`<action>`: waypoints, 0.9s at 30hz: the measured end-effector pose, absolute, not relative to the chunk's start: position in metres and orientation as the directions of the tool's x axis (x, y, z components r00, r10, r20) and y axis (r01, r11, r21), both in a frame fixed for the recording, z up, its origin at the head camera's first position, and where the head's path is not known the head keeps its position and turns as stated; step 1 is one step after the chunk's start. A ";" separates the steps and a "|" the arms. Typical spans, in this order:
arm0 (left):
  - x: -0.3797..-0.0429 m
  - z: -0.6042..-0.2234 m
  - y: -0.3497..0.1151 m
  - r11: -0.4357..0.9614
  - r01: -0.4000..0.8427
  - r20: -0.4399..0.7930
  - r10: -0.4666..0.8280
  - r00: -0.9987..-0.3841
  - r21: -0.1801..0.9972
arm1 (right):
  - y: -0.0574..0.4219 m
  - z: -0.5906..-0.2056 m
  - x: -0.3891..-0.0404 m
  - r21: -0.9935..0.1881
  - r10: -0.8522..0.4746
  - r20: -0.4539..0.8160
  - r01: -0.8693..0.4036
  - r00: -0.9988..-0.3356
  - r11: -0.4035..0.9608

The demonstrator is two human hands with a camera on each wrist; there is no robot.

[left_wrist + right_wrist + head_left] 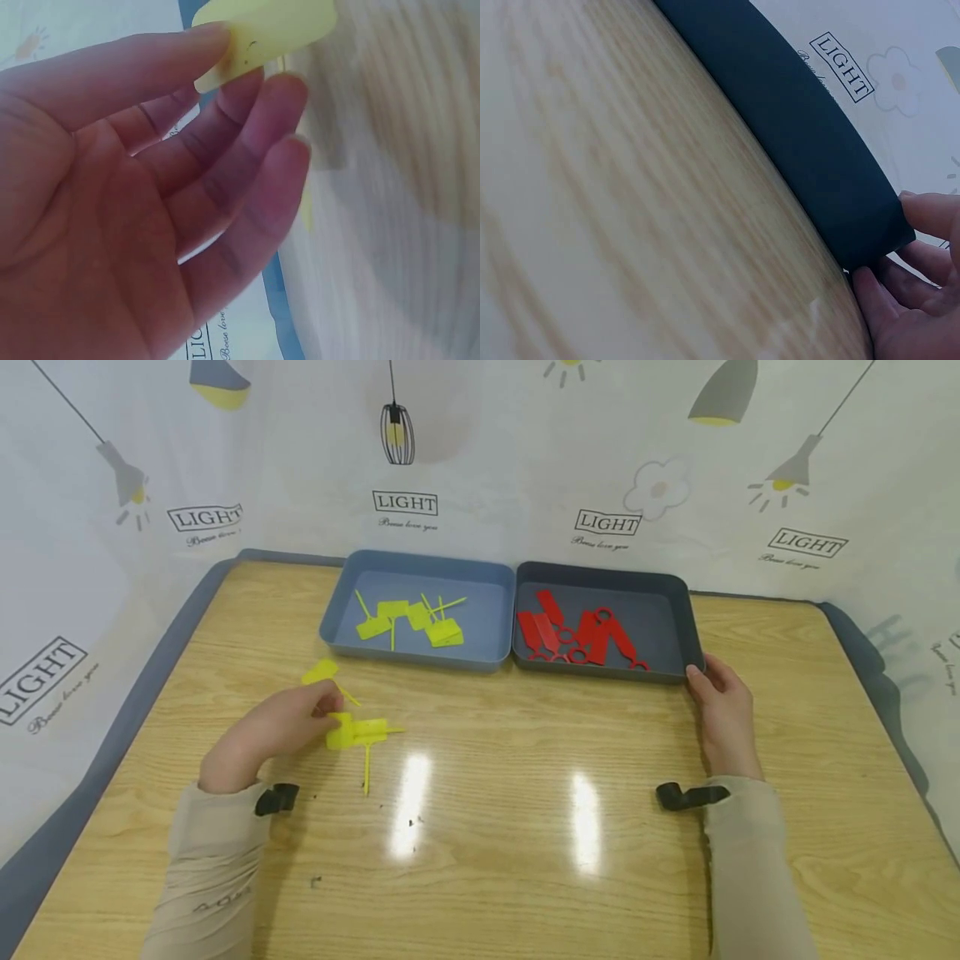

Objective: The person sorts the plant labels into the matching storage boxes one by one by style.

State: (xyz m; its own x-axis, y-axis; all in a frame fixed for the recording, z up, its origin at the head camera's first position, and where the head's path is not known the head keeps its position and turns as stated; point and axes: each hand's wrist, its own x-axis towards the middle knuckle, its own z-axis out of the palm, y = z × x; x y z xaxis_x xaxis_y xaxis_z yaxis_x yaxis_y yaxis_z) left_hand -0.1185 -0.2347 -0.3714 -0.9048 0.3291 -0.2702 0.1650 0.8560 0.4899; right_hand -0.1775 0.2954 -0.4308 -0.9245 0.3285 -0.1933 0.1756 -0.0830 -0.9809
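Observation:
My left hand (281, 718) pinches a yellow cable-tie tag (270, 34) between the thumb and fingertips, low over the table at left. Close beside it are more yellow tags (371, 729) with thin tails, and another yellow tag (321, 672) lies just behind the fingers. My right hand (726, 714) grips the near right corner of a dark grey tray (678, 627), thumb and fingers about the corner in the right wrist view. Several flat red tags (597, 635) with ring ends lie in that tray. A blue-grey tray (480, 585) to its left holds several yellow tags (444, 632).
Both trays stand side by side near the back edge of the wooden table (495, 877). Behind it hangs a white cloth (495, 452) printed with lamps. Small dark specks mark the tabletop, and black straps show at both wrists.

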 end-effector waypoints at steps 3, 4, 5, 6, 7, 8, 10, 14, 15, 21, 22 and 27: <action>-0.120 -0.370 -0.233 0.843 0.162 -0.278 0.342 -0.898 0.514 | 0.296 -0.431 -0.177 -0.981 0.326 -0.193 0.176 -0.925 -0.083; -0.120 -0.370 -0.233 0.839 0.162 -0.276 0.344 -0.897 0.519 | 0.296 -0.431 -0.177 -0.981 0.325 -0.193 0.176 -0.926 -0.082; -0.121 -0.370 -0.233 0.837 0.163 -0.273 0.345 -0.898 0.523 | 0.296 -0.431 -0.177 -0.981 0.326 -0.193 0.176 -0.926 -0.081; -0.121 -0.369 -0.232 0.833 0.164 -0.269 0.347 -0.898 0.529 | 0.297 -0.431 -0.177 -0.981 0.326 -0.193 0.178 -0.925 -0.078; -0.121 -0.369 -0.232 0.830 0.166 -0.263 0.349 -0.900 0.533 | 0.297 -0.431 -0.177 -0.981 0.327 -0.194 0.178 -0.925 -0.077; -0.121 -0.369 -0.232 0.827 0.167 -0.257 0.349 -0.901 0.537 | 0.296 -0.431 -0.177 -0.981 0.328 -0.194 0.179 -0.924 -0.076; -0.120 -0.369 -0.231 0.824 0.171 -0.246 0.350 -0.904 0.540 | 0.296 -0.431 -0.177 -0.981 0.329 -0.195 0.179 -0.924 -0.076; -0.120 -0.367 -0.230 0.815 0.177 -0.229 0.352 -0.908 0.552 | 0.296 -0.431 -0.177 -0.980 0.328 -0.197 0.182 -0.924 -0.076; -0.121 -0.367 -0.229 0.813 0.181 -0.221 0.353 -0.909 0.554 | 0.296 -0.431 -0.177 -0.980 0.327 -0.199 0.184 -0.924 -0.077; -0.123 -0.361 -0.222 0.785 0.192 -0.148 0.338 -0.929 0.588 | 0.296 -0.431 -0.178 -0.981 0.324 -0.195 0.185 -0.926 -0.063; -0.124 -0.360 -0.221 0.778 0.196 -0.128 0.334 -0.934 0.598 | 0.296 -0.431 -0.178 -0.981 0.325 -0.193 0.183 -0.926 -0.060; -0.128 -0.355 -0.213 0.740 0.225 0.000 0.291 -0.957 0.634 | 0.296 -0.431 -0.178 -0.980 0.324 -0.198 0.186 -0.925 -0.066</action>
